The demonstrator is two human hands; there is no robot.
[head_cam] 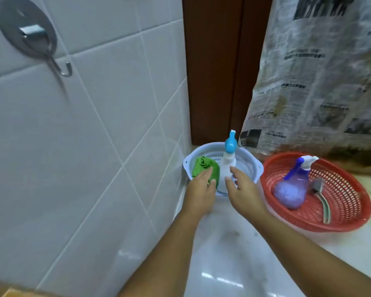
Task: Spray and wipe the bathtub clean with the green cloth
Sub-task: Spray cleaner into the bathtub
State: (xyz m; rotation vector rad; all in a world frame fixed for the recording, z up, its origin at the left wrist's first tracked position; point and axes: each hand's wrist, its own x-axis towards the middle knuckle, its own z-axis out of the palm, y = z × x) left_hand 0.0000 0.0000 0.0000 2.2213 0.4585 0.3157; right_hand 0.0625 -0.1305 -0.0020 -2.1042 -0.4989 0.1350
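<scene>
Barely begun, it is judged: the crumpled green cloth (198,168) is touched beneath the flat-fingered left hand (201,188), and the blue-topped white plastic spray bottle (228,162) is not yet gripped by the spread, empty right hand (242,187) just beside it.

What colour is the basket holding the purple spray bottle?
The basket is red; the head view shows it clearly.

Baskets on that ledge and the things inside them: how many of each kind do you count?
Baskets: 2 (white basket, red basket)
Spray bottles: 2 (white bottle, purple bottle)
Cloths: 1 (green cloth)
Brushes: 1 (brush)
Total: 6
</scene>
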